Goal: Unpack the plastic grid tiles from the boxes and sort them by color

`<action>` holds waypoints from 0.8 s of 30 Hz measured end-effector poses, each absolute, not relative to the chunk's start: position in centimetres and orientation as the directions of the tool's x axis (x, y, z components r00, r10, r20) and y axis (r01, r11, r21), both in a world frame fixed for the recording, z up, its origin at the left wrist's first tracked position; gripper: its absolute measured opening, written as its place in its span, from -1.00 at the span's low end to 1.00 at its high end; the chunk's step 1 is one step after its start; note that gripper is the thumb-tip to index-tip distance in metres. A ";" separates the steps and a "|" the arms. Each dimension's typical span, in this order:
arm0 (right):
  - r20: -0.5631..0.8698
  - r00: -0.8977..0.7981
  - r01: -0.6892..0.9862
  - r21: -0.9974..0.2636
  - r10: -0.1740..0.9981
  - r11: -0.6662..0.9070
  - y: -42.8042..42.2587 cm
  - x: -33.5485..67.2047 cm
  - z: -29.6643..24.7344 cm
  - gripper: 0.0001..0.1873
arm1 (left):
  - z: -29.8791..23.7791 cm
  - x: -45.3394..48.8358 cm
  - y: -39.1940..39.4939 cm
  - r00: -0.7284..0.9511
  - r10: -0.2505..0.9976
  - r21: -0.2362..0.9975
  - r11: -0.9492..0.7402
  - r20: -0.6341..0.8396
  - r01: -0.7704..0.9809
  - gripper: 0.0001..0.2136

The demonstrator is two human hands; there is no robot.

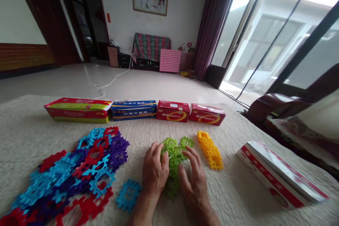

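Observation:
A pile of lime-green interlocking plastic pieces [173,164] lies on the cream bed cover between my two hands. My left hand [155,169] is cupped along the left side of the pile, its fingertips touching it. On the right side, my right hand [194,176] has its fingers apart, with the fingertips over the green pieces' edge. One green piece [187,142] sits at the pile's far right. A column of yellow pieces [210,150] lies to the right. Close to my left wrist is a single blue square piece [129,195]. The bottom of the green pile is partly in shadow.
Blue, red and purple pieces [79,169] spread over the left side. Along the back stand a red-and-yellow box [79,110], a blue box [134,110] and two red boxes [173,111]. A white-and-red box [280,174] lies at right, near a dark wooden chair [280,104].

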State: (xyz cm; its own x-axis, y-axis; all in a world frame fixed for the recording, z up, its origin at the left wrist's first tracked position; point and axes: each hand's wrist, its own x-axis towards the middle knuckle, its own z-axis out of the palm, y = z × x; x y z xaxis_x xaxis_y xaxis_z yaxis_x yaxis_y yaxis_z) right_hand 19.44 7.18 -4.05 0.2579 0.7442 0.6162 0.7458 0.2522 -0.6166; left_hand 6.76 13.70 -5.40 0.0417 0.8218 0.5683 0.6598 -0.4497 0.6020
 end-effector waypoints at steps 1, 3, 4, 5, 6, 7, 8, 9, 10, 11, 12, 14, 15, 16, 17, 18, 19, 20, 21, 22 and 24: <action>0.609 0.271 0.752 -0.617 0.746 0.231 7.6 19.7 -4.2 -0.65 | -5.5 6.8 13.7 0.058 0.825 0.595 -0.452 0.562 0.664 -0.69; 0.591 0.275 0.766 -0.612 0.758 0.199 8.8 20.4 -4.3 -0.64 | -5.4 6.8 13.6 0.075 0.832 0.593 -0.452 0.550 0.667 -0.68; 0.581 0.268 0.777 -0.602 0.769 0.184 9.5 20.8 -4.3 -0.63 | -5.4 6.8 13.6 0.077 0.837 0.597 -0.447 0.542 0.666 -0.67; 0.566 0.257 0.791 -0.589 0.783 0.166 10.2 21.2 -4.3 -0.62 | -5.3 6.8 13.5 0.079 0.843 0.601 -0.442 0.532 0.666 -0.67; 0.545 0.247 0.807 -0.573 0.801 0.141 10.9 21.6 -4.3 -0.61 | -5.1 6.8 13.5 0.079 0.850 0.607 -0.434 0.521 0.666 -0.66; 0.519 0.241 0.822 -0.559 0.820 0.112 11.4 22.0 -4.4 -0.60 | -5.0 6.8 13.5 0.081 0.856 0.610 -0.427 0.510 0.668 -0.65; 0.493 0.237 0.832 -0.548 0.837 0.087 11.9 22.2 -4.4 -0.59 | -4.9 6.9 13.4 0.084 0.861 0.612 -0.422 0.502 0.669 -0.65; 0.469 0.231 0.838 -0.541 0.852 0.071 12.2 22.4 -4.4 -0.59 | -4.8 6.9 13.4 0.085 0.863 0.612 -0.419 0.498 0.671 -0.65; 0.452 0.220 0.839 -0.539 0.865 0.068 12.4 22.5 -4.4 -0.59 | -4.7 6.9 13.4 0.088 0.863 0.610 -0.421 0.498 0.671 -0.65; 0.441 0.203 0.837 -0.541 0.874 0.078 12.5 22.6 -4.4 -0.60 | -4.6 7.0 13.3 0.090 0.861 0.610 -0.424 0.500 0.670 -0.65; 0.437 0.185 0.832 -0.547 0.880 0.097 12.4 22.6 -4.4 -0.62 | -4.5 7.0 13.3 0.093 0.859 0.610 -0.429 0.503 0.667 -0.66; 0.432 0.151 0.816 -0.562 0.889 0.134 12.1 22.5 -4.3 -0.65 | -4.4 7.0 13.4 0.094 0.856 0.618 -0.438 0.508 0.653 -0.69; 0.428 0.137 0.808 -0.571 0.893 0.149 11.9 22.4 -4.1 -0.66 | -4.4 7.0 13.4 0.090 0.856 0.628 -0.441 0.510 0.641 -0.70; 0.424 0.124 0.799 -0.578 0.897 0.162 11.8 22.3 -3.9 -0.66 | -4.4 7.0 13.5 0.081 0.856 0.642 -0.442 0.511 0.626 -0.72; 0.420 0.111 0.792 -0.585 0.901 0.175 11.6 22.2 -3.8 -0.68 | -4.4 7.0 13.6 0.065 0.857 0.659 -0.440 0.512 0.610 -0.73; 0.418 0.097 0.785 -0.590 0.903 0.189 11.4 22.1 -3.6 -0.70 | -4.4 6.9 13.7 0.048 0.857 0.676 -0.438 0.513 0.592 -0.74; 0.418 0.084 0.778 -0.595 0.905 0.202 11.3 22.0 -3.4 -0.73 | -4.4 6.8 13.8 0.027 0.857 0.693 -0.435 0.515 0.575 -0.75; 0.420 0.073 0.771 -0.599 0.905 0.216 11.2 21.9 -3.2 -0.75 | -4.4 6.7 13.9 0.005 0.855 0.707 -0.432 0.518 0.560 -0.76; 0.424 0.066 0.762 -0.606 0.903 0.228 11.0 21.8 -3.1 -0.78 | -4.4 6.5 14.0 -0.015 0.854 0.719 -0.429 0.520 0.547 -0.77; 0.429 0.062 0.753 -0.613 0.901 0.240 11.0 21.7 -2.9 -0.79 | -4.4 6.4 14.0 -0.033 0.852 0.728 -0.425 0.522 0.538 -0.77; 0.445 0.071 0.732 -0.632 0.893 0.256 10.8 21.6 -2.8 -0.81 | -4.4 6.2 14.2 -0.064 0.850 0.740 -0.415 0.523 0.529 -0.78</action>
